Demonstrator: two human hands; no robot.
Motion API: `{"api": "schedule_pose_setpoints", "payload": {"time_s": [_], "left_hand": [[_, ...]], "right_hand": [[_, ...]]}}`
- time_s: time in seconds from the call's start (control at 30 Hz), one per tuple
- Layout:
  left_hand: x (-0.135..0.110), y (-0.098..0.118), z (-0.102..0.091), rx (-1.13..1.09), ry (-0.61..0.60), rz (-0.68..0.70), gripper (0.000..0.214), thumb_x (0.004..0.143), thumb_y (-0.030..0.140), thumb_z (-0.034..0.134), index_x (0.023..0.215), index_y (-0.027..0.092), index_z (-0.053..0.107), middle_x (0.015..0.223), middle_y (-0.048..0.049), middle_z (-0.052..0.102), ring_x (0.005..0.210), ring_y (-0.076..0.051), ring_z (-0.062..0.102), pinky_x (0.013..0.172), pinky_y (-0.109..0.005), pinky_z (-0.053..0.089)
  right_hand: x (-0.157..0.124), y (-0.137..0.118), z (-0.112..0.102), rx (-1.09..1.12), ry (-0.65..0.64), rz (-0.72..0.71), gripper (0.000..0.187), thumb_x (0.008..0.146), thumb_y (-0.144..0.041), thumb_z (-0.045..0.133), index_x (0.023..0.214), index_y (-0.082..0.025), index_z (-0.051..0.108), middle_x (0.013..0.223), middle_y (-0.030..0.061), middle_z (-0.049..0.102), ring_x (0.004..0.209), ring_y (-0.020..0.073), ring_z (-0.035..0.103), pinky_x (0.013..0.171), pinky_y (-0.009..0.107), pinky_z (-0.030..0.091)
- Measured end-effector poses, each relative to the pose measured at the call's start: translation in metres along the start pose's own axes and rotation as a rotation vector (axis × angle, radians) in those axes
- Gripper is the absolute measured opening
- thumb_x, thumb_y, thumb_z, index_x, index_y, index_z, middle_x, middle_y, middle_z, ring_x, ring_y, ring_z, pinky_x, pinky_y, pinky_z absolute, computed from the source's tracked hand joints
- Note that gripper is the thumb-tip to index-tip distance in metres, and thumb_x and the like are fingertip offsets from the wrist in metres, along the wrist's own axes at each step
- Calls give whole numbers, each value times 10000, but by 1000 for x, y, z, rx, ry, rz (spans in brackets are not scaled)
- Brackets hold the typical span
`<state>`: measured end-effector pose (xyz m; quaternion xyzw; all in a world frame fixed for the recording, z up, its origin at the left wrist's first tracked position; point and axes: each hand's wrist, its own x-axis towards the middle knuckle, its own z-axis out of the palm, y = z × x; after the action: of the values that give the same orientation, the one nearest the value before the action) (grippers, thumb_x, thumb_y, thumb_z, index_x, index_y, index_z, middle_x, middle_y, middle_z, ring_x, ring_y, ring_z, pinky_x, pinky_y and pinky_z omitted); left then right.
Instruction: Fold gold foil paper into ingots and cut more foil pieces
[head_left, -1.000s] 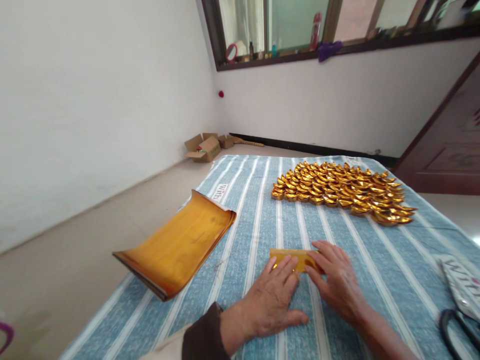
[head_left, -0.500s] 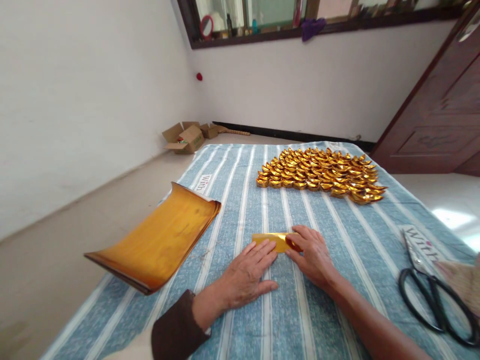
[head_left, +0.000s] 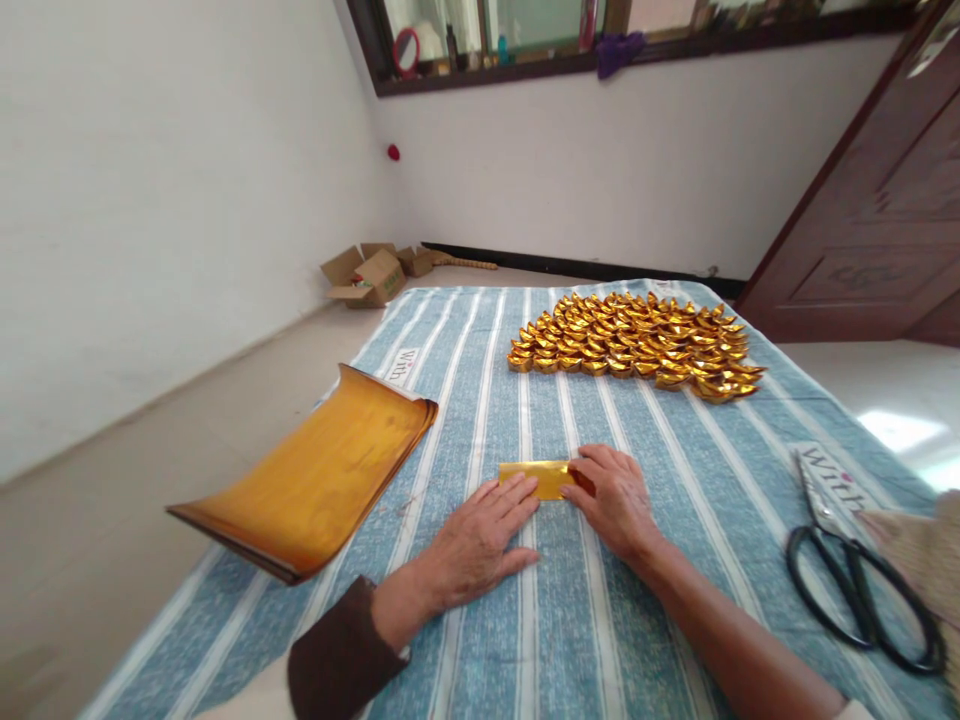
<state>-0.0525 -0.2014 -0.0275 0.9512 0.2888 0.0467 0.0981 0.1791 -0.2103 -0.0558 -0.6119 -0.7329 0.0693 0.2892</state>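
Observation:
A narrow folded strip of shiny gold paper [head_left: 551, 479] lies flat on the striped cloth in front of me. My left hand [head_left: 484, 530] rests with fingers stretched out, its fingertips pressing on the strip's left part and its thumb apart on the cloth. At the strip's right end, my right hand [head_left: 613, 497] pinches the paper between thumb and fingers. Farther left lies a curled stack of larger gold paper sheets [head_left: 315, 470]. Beyond my hands stand rows of folded gold paper ingots [head_left: 630, 340].
Black-handled scissors [head_left: 855, 580] lie at the right, close to a beige cloth [head_left: 919, 550]. The blue-and-white striped tablecloth [head_left: 465, 400] covers the surface. Open cardboard boxes [head_left: 367, 278] sit on the floor behind, and a dark red door [head_left: 862, 220] stands at the back right.
My right fingers have bent in and closed on the strip's right end. My left hand has slid slightly left, its fingers still on the paper. The view has shifted a little.

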Motion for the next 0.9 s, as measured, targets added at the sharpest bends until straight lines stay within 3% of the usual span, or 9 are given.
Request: {"api": "schedule_pose_setpoints", "payload": {"time_s": [0.47, 0.73, 0.9], "left_hand": [[-30, -14, -7, 121, 75, -28, 423, 918, 331, 526, 1305, 163, 494, 1418, -163, 470, 1321, -288, 423, 1055, -512, 357], [-2, 11, -7, 88, 9, -14, 394, 891, 310, 572, 1255, 167, 524, 1398, -153, 493, 1342, -339, 373, 1036, -594, 329], [21, 20, -5, 30, 57, 18, 411, 884, 363, 580, 1232, 150, 530, 1354, -184, 512, 1320, -349, 401, 1044, -592, 323]], "right_hand": [[-2, 10, 0, -10, 35, -69, 175, 843, -374, 632, 924, -221, 662, 1054, 71, 629, 1006, 244, 544, 863, 399, 393], [4, 45, -14, -241, 117, -21, 284, 806, -441, 658, 972, -210, 656, 1076, 99, 580, 1028, 284, 500, 851, 411, 394], [6, 49, -26, -280, 158, -21, 194, 858, -355, 596, 959, -201, 656, 1042, 107, 588, 1010, 282, 504, 834, 412, 402]]}}
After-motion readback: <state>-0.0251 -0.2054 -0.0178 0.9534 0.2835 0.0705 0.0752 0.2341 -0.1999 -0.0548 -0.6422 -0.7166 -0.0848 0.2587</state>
